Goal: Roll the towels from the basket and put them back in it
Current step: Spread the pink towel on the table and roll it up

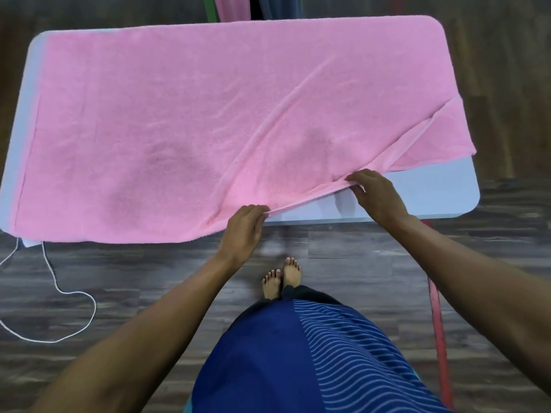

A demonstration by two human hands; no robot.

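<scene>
Dark wood-grain floor [343, 248] surrounds everything. On it stands a white table [432, 192] with rounded corners, and nearly all of its top is covered by the pink terry towel [179, 114], spread flat. The towel's left end stops just short of the table's left edge, and its right end droops over the right edge. No basket is in view, so this one towel on the table is the only task thing visible.

Toward the right, the near edge of the towel is drawn up off the table along a slant, leaving the near right corner of the tabletop bare. A long diagonal crease runs up from there across the cloth. The left hand [246, 228] pinches that near hem at the table's front edge, fingers curled over it. The right hand [378, 195] grips the same hem further right and further in, its fingertips tucked round the cloth.

A thin white cord [50, 269] trails on the floor at the left, and a red strip [436, 317] runs along the floor at the right.

The risk, as I judge it, is skew. Carrying the slanted hem across unevenly would leave the crease inside, and the roll would come out crooked. A hard tug could also drag the drooping right end, and the whole towel, off the table.
</scene>
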